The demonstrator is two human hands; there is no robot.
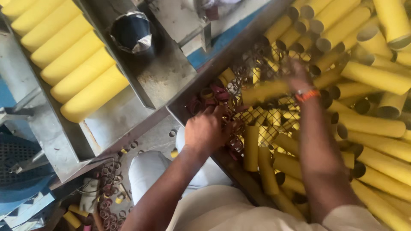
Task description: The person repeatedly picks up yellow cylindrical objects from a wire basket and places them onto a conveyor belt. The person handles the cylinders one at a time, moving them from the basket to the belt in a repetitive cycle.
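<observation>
Yellow cardboard tubes (372, 124), heaped on wire mesh (257, 68): likely light, stiff, hollow, crushable at open ends; best gripped mid-barrel. Right hand (299, 77) above mesh, blurred, fingers' state unreadable, one tube (265, 90) just beside it. Left hand (205, 130) at mesh's near edge, fingers curled together among small reddish rings (216, 92), tubes just beyond.

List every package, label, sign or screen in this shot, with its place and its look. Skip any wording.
None shows: no package, label, sign or screen.
Yellow tubes: loose cylinders heaped at right, over a wire mesh.
Row of yellow tubes: side by side in a grey metal tray, upper left.
Left hand: on the small red rings.
Right hand: reaching into the heap.
</observation>
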